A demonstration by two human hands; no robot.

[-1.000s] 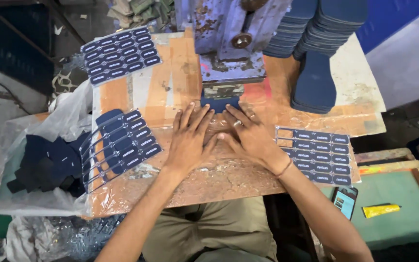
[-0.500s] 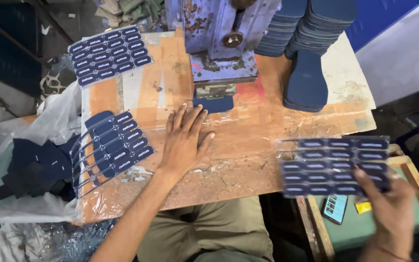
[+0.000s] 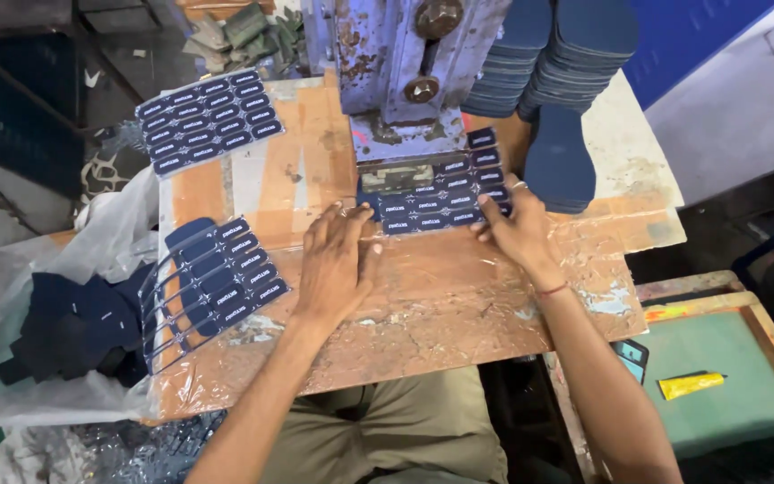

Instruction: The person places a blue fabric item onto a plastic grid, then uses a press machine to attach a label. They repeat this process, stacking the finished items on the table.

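Observation:
A dark blue sheet of small oblong labels (image 3: pixel 445 193) lies on the worn orange bench, its far edge under the head of a blue press machine (image 3: pixel 400 76). My right hand (image 3: pixel 517 229) holds the sheet's right edge with the fingers on top of it. My left hand (image 3: pixel 338 264) lies flat on the bench with its fingertips touching the sheet's left end. Another label sheet (image 3: pixel 221 282) with loose strips hangs over the bench's left side, beside my left hand.
A third label sheet (image 3: pixel 208 121) lies at the back left. Stacks of dark blue shoe soles (image 3: pixel 566 81) stand at the back right. A plastic bag of dark scraps (image 3: pixel 64 332) hangs at the left. A green tray (image 3: pixel 727 376) holding a yellow tube (image 3: pixel 690 384) sits at the right.
My right hand has carried a label sheet from the right side to the press and slid it under the machine head. My left hand has shifted slightly toward the sheet.

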